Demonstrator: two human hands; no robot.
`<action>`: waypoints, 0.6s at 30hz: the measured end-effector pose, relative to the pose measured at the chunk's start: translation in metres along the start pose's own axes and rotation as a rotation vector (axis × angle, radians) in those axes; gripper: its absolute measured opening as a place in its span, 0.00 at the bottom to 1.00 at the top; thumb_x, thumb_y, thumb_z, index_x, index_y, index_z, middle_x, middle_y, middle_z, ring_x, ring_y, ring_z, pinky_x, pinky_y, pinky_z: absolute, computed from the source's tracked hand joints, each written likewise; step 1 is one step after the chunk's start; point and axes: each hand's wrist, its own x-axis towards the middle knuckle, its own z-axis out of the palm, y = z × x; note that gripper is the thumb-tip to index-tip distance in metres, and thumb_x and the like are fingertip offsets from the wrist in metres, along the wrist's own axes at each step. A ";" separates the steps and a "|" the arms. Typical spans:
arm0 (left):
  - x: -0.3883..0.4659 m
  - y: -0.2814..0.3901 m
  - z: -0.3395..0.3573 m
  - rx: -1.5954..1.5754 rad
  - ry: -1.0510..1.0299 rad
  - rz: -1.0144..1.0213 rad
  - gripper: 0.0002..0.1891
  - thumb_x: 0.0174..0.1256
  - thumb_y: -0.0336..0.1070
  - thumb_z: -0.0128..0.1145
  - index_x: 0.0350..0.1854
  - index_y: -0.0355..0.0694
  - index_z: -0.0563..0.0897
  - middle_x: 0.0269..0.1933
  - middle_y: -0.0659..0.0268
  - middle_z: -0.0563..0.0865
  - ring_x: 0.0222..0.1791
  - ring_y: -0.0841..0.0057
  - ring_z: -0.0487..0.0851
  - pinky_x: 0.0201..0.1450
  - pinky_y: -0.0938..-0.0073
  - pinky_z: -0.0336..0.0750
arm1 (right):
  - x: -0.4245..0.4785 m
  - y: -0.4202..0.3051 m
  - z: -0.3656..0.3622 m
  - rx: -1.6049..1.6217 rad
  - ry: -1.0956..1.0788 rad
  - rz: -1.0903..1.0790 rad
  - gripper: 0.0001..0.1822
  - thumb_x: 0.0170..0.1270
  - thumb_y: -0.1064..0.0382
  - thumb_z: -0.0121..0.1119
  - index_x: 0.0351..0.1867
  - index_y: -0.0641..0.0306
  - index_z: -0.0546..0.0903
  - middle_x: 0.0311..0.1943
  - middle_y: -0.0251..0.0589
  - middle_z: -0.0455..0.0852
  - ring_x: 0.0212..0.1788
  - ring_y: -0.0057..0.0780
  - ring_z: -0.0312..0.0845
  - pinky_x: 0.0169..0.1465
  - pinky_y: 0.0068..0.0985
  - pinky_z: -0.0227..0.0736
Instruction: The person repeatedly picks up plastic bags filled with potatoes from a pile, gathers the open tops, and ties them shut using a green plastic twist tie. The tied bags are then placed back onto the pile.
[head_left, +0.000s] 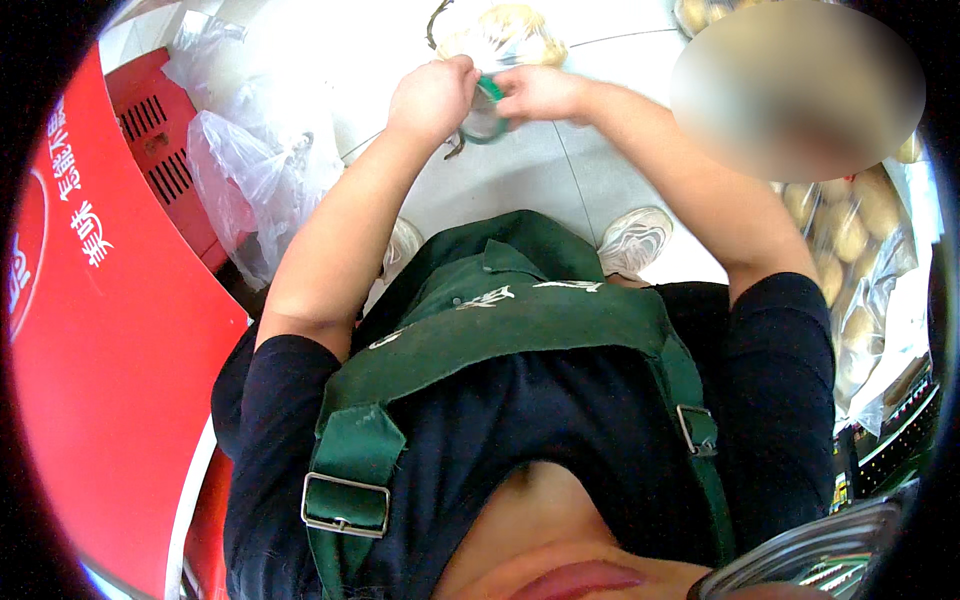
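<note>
My left hand (433, 99) and my right hand (541, 93) meet in front of me over the tiled floor. Between them is a green-edged roll of tape (484, 129), blurred by motion. The fingers of my left hand are closed at its left rim, and those of my right hand pinch its upper right side. Just beyond my hands, a clear plastic bag of pale yellow produce (517, 34) lies on the floor. A thin dark strip (454, 144) shows below my left hand; I cannot tell what it is.
A red cabinet (127, 360) bearing writing stands at the left, with crumpled clear plastic bags (240, 180) beside it. At the right are bagged potatoes (847, 232) and a blurred oval patch. My shoes (636, 238) and green apron (510, 315) are below my hands.
</note>
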 end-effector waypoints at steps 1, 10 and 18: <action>-0.003 -0.001 0.000 0.141 0.039 0.082 0.12 0.66 0.41 0.52 0.31 0.40 0.83 0.43 0.52 0.84 0.43 0.56 0.84 0.47 0.55 0.78 | -0.004 -0.014 -0.017 -0.338 -0.006 0.027 0.13 0.57 0.59 0.61 0.39 0.65 0.83 0.31 0.43 0.85 0.39 0.29 0.83 0.46 0.31 0.77; 0.004 -0.013 0.025 0.261 0.356 0.462 0.08 0.63 0.34 0.51 0.32 0.37 0.81 0.53 0.56 0.78 0.49 0.62 0.83 0.50 0.62 0.79 | 0.046 -0.075 -0.047 -0.997 0.715 -0.396 0.14 0.56 0.59 0.58 0.41 0.64 0.82 0.39 0.50 0.83 0.45 0.46 0.80 0.45 0.35 0.79; -0.003 0.009 0.011 -0.810 0.113 -0.190 0.10 0.66 0.33 0.53 0.39 0.29 0.81 0.31 0.50 0.87 0.27 0.65 0.88 0.34 0.70 0.81 | -0.034 -0.050 -0.001 -0.119 0.037 -0.123 0.26 0.55 0.53 0.64 0.49 0.74 0.77 0.40 0.58 0.85 0.40 0.42 0.85 0.46 0.36 0.79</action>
